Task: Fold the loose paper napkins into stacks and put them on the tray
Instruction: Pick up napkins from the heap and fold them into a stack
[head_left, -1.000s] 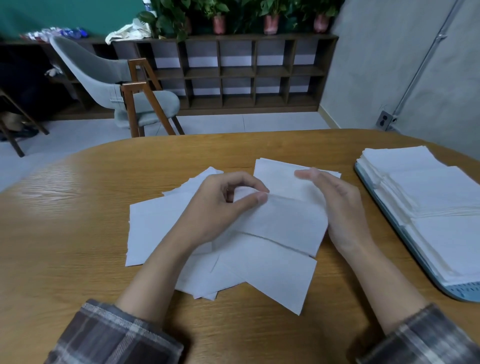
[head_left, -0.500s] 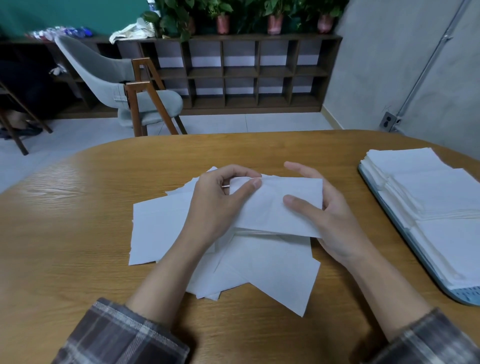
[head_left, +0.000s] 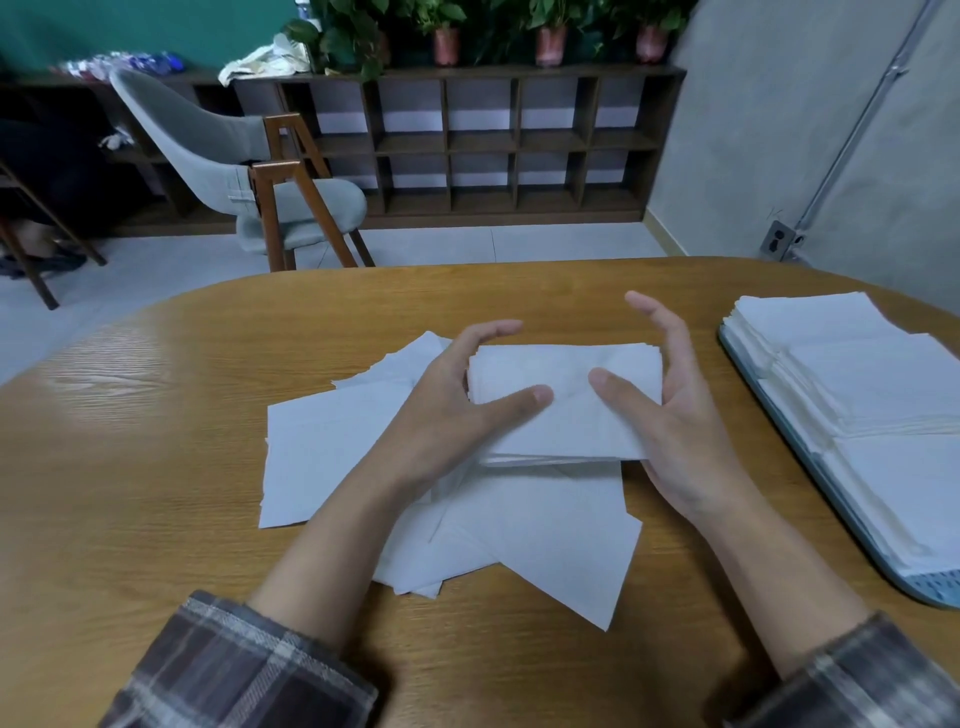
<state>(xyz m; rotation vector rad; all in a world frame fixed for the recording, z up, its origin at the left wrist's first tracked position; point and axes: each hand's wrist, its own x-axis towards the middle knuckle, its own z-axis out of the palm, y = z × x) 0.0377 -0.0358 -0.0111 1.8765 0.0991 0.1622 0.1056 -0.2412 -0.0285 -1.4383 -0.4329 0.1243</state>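
The folded napkin bundle (head_left: 569, 415) lies flat with its long axis running left to right, held just above the loose napkins (head_left: 332, 457) scattered mid-surface (head_left: 156, 467), well left of the tray (head_left: 779, 415) with its folded stacks (head_left: 883, 395). The left hand (head_left: 447, 415) cups the bundle's left end, thumb on top and fingers arched over the far edge. The right hand (head_left: 685, 431) supports the right end, thumb on top, its fingers spread and lifted beyond the end.
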